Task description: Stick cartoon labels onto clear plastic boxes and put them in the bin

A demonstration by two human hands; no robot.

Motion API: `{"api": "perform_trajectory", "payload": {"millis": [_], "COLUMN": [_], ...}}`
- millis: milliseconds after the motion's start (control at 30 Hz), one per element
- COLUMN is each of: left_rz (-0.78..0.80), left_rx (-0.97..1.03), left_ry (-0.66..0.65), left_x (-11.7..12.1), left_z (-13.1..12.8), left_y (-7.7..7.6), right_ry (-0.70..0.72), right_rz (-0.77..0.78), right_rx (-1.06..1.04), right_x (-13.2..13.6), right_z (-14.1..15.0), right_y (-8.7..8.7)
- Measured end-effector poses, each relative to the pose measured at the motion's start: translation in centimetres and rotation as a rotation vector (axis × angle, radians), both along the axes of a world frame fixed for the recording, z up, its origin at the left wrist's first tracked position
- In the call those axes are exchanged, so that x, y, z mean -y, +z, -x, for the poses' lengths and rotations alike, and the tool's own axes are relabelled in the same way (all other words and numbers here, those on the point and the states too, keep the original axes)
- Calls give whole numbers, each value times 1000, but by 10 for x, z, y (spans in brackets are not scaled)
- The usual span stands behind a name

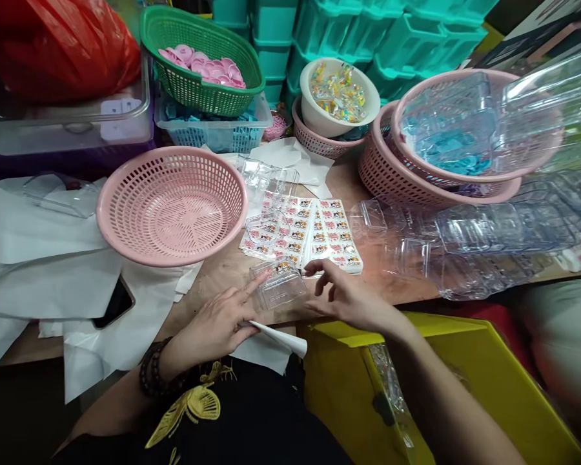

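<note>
A small clear plastic case (285,294) lies on the table in front of me, a cartoon cat sticker showing at its upper part. The extended index finger of my left hand (215,326) touches the case near that sticker. Between the thumb and other fingers of the same hand is a curled sheet of white paper (290,342). Just right of the case, my right hand (348,300) hovers with its fingers loosely bent and apart, nothing visible in them. Behind the case are fanned sheets of cat stickers (334,236), partly under another clear plastic piece (268,184).
A pink basket (172,200) stands at left, near white papers and a phone (115,303). Clear plastic cases (508,226) are piled at right below stacked pink baskets (387,161). At the back are a green basket (198,84) and a white bowl (314,119).
</note>
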State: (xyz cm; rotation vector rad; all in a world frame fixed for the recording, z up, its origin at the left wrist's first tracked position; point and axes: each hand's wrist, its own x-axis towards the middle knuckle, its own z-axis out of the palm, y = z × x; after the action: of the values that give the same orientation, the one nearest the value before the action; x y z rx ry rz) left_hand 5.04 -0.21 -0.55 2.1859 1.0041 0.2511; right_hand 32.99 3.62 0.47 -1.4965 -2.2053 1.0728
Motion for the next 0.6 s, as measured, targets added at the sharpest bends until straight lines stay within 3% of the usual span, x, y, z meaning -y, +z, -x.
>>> {"api": "perform_trajectory", "payload": {"millis": [133,233,433,600], "left_rz": [-40,-62,-86,-52], "left_rx": [11,18,71,38], "left_ry": [11,0,-29,-15], "left_x": [0,-2,-2,1], "left_z": [0,-1,0,-3], "left_y": [-4,-5,-8,-10], "right_ry": [-91,-165,-262,-240], "right_rz": [-587,-871,-1118,-1147], "right_rx": [-3,44,-34,-87], "right_x": [40,54,58,56], "right_z": [13,26,38,40], "right_y": [-48,-79,-103,-111]}}
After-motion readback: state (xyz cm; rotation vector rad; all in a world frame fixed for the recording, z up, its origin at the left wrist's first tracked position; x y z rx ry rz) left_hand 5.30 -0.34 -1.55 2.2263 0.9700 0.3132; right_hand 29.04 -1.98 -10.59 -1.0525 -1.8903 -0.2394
